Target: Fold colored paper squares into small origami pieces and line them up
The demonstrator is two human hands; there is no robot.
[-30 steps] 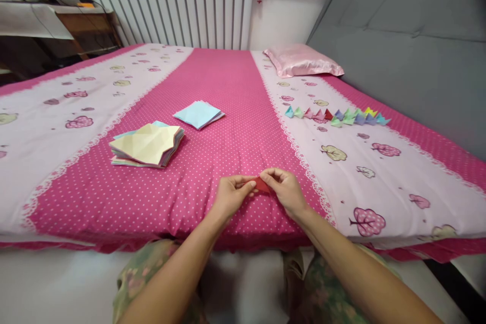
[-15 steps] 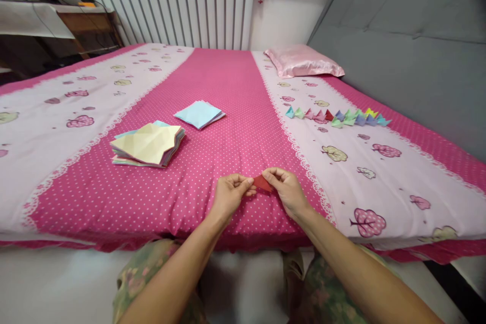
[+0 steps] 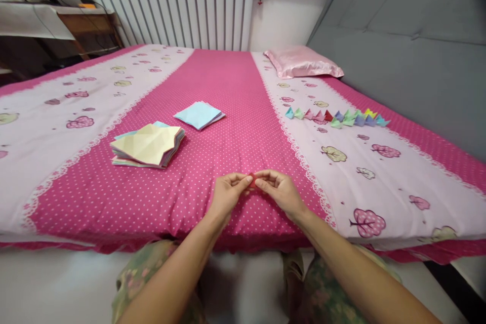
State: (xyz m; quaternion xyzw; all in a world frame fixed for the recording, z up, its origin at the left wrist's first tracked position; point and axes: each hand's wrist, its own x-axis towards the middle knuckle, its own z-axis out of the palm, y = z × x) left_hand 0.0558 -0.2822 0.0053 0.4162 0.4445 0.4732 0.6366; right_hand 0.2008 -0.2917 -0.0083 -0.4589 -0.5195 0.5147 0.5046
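Between my two hands, above the near edge of the bed, is a small piece of folded red paper (image 3: 252, 180). My left hand (image 3: 230, 190) pinches its left side between thumb and fingers. From the other side my right hand (image 3: 279, 188) grips it, thumb in front and fingers behind, so most of the paper is covered. To the left lie a thick stack of creased paper (image 3: 148, 145) with a pale yellow sheet on top and a thinner stack of light blue paper (image 3: 199, 114). Several small folded paper pieces (image 3: 337, 117) in mixed colours stand in rows at the right.
The bed (image 3: 224, 76) has a pink dotted and white tree-patterned cover. A pink pillow (image 3: 301, 61) lies at the back right, by a grey headboard (image 3: 410, 50). Behind the bed is a white radiator (image 3: 170, 12). A desk (image 3: 34, 20) with a dark monitor stands at the far left.
My right hand has moved slightly left, and its thumb now lies across the red paper. Less of the paper shows than before. The stacks and folded pieces have stayed put.
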